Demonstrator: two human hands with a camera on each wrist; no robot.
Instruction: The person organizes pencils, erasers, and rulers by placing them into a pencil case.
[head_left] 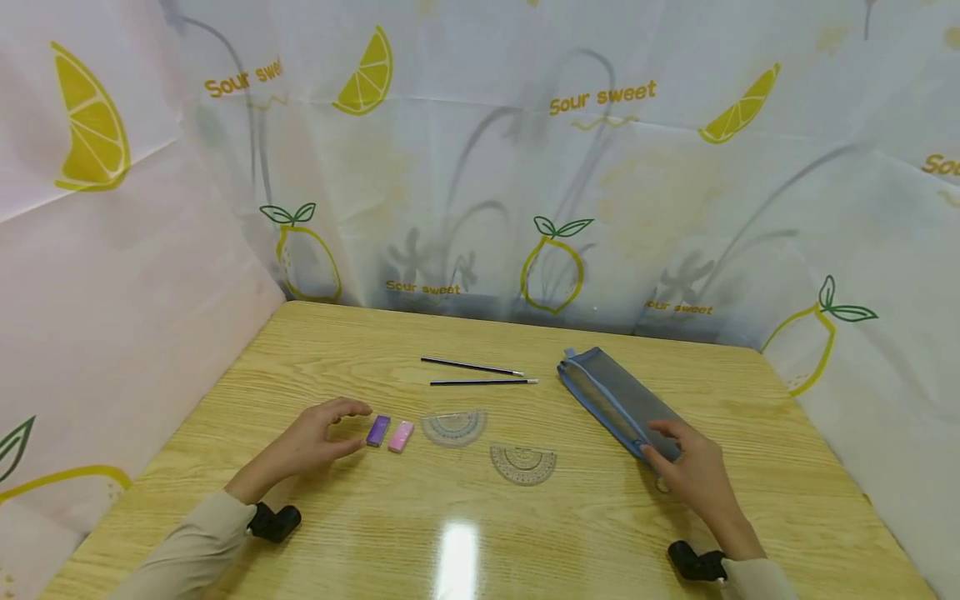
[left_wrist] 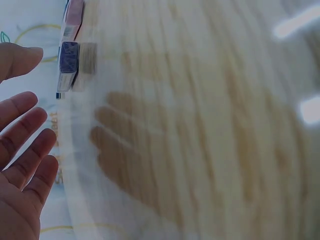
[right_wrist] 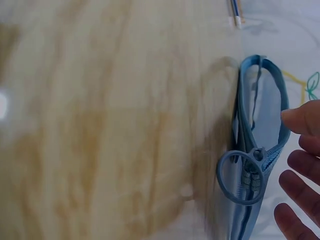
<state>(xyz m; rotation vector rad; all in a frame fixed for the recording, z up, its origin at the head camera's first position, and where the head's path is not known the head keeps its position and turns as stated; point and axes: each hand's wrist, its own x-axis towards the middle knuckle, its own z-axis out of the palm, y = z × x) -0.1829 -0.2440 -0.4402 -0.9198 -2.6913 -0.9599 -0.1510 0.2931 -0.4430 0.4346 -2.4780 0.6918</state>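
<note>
My left hand (head_left: 318, 435) hovers at the left with thumb and fingers spread, just beside a purple eraser (head_left: 378, 431). Nothing is between its fingers; the left wrist view shows a gap to the purple eraser (left_wrist: 69, 57). A pink eraser (head_left: 401, 437) lies right of the purple one. On the right, my right hand (head_left: 693, 471) is at the near end of a blue zippered pencil pouch (head_left: 626, 392). Its thumb is at the pouch's edge, with the other fingers loosely spread. The right wrist view shows the zipper's ring pull (right_wrist: 220, 175) and a gaping end.
Two clear protractors, one (head_left: 453, 428) by the pink eraser and another (head_left: 523, 465) nearer the middle, lie flat. Behind them are two dark pencils, the farther (head_left: 471, 366) and the nearer (head_left: 483, 382). A lemon-printed curtain (head_left: 465, 183) surrounds the wooden table (head_left: 375, 533).
</note>
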